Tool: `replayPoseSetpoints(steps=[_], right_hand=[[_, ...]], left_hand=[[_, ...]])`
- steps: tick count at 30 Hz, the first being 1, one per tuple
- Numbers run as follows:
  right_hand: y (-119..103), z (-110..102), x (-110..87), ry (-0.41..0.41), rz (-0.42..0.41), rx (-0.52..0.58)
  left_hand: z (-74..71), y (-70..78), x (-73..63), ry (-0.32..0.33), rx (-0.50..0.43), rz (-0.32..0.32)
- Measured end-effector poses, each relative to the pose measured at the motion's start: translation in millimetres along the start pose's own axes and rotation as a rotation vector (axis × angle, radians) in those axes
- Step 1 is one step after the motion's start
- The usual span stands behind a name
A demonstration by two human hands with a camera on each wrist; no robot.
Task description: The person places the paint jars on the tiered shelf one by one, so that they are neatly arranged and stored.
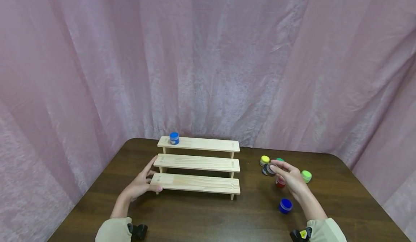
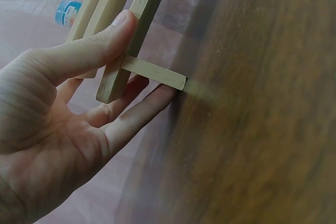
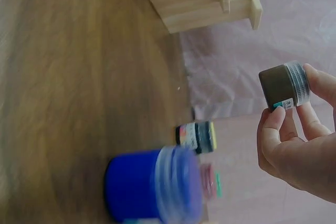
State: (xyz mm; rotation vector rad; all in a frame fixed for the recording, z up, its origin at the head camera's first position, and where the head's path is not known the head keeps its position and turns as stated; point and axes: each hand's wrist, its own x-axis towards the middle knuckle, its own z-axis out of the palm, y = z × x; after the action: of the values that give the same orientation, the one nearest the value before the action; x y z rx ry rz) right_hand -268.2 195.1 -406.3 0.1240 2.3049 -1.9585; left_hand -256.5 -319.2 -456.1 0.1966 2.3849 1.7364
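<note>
My left hand (image 1: 138, 186) holds the left end of a three-step wooden display rack (image 1: 198, 162). In the left wrist view, the thumb lies against the lowest plank (image 2: 149, 11) and the other fingers reach behind it, near a short leg. At the right, my right hand (image 1: 290, 178) pinches a small dark brown paint jar (image 3: 278, 87) with a clear lid, raised above the table. Beneath it in the head view stands a black jar (image 1: 265, 170), partly covered. A blue paint jar (image 1: 174, 138) stands on the left part of the top step.
Around the right hand stand yellow (image 1: 264, 160), light green (image 1: 306, 176) and dark blue (image 1: 285, 206) jars. A red jar (image 1: 280, 183) and a green jar (image 1: 280, 159) are partly hidden by that hand. A pink curtain (image 1: 208, 61) hangs behind the brown table (image 1: 195, 220).
</note>
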Motion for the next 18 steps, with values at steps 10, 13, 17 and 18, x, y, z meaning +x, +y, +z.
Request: replayPoseSetpoints(steps=[10, 13, 17, 18], right_hand=[[-25.5, 15.8, 10.3, -0.039, -0.038, 0.010], [-33.1, 21.2, 13.4, -0.048, -0.039, 0.031], [-43.3, 27.1, 16.7, -0.052, -0.055, 0.058], [-45.6, 28.7, 17.6, -0.057, -0.059, 0.059]], left_hand=[[-0.6, 1.6, 0.4, 0.002, 0.009, 0.002], [-0.7, 1.9, 0.1, 0.000, 0.013, 0.004], [0.6, 1.2, -0.7, 0.005, 0.017, 0.001], [1.1, 1.0, -1.2, 0.009, 0.018, -0.001]])
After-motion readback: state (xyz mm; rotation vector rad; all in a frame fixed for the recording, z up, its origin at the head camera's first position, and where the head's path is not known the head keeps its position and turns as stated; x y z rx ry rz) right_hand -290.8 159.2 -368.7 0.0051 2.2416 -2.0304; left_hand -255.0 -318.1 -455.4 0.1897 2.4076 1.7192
